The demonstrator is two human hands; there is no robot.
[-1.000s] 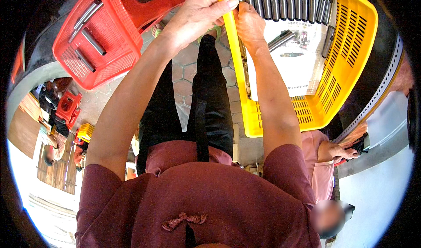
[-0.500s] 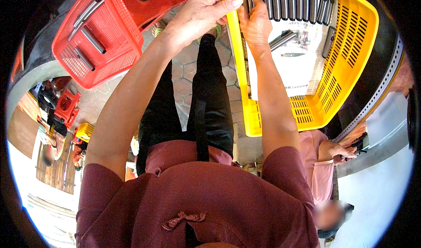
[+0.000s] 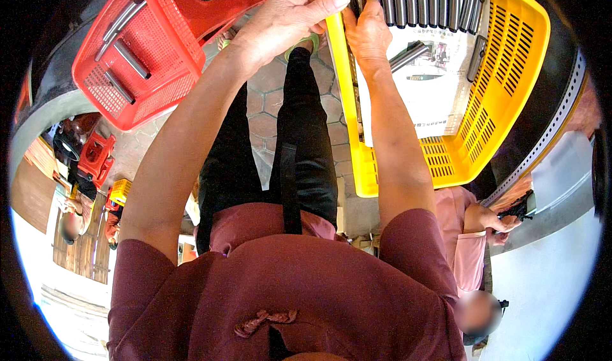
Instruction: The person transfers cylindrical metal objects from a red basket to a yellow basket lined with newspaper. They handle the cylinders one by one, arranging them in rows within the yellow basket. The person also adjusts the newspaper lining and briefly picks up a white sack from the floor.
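Note:
The yellow plastic basket (image 3: 357,169) stands tilted at the upper right. My left hand (image 3: 290,23) grips its left rim, thumb on top. Inside, my right hand (image 3: 370,39) is closed, fingers bent at the left end of a row of dark shiny tubes (image 3: 414,4) with small blue spots near their far ends. Whatever it pinches is hidden behind its fingers. A printed white sheet (image 3: 427,99) lines the basket. Loose on it lie a tube (image 3: 408,56) just right of my hand and another tube (image 3: 477,58) by the right wall.
At the upper left, a red basket (image 3: 156,103) holds several metallic tubes (image 3: 132,59), next to a red plastic stool (image 3: 223,7). A co-worker in pink (image 3: 456,224) sits at the right, hands on a dark object. Farther left are another person (image 3: 83,205) and a small yellow basket (image 3: 120,192).
Both hands stay at nearly the same places on and in the yellow basket. My right fingers have shifted slightly at the row's left end. The whole view has moved a little.

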